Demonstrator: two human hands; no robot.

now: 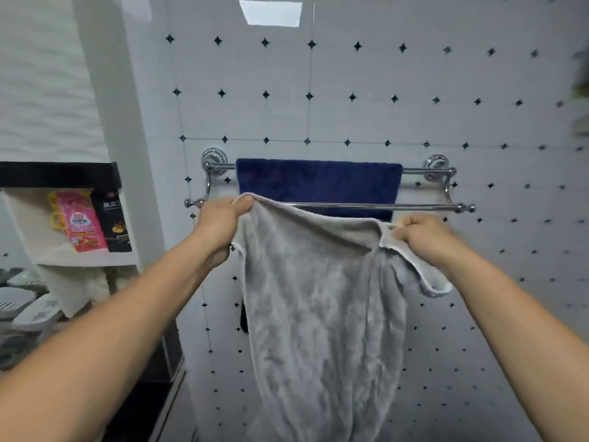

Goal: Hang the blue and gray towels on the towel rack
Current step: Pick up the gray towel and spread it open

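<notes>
A chrome double-bar towel rack (pixel 424 206) is fixed to the tiled wall. The blue towel (pixel 318 183) hangs over its rear bar. I hold the gray towel (pixel 322 314) stretched out in front of the rack, its top edge sagging just below the front bar and its length hanging down. My left hand (pixel 220 221) grips the towel's upper left corner, level with the left end of the front bar. My right hand (pixel 420 236) grips the upper right corner, slightly below the front bar.
A white shelf unit (pixel 47 253) with a black top stands at the left, holding a pink packet (pixel 81 221) and a black packet (pixel 113 221). Gray and white items (pixel 25 307) lie below it. The wall is white tile with small black diamonds.
</notes>
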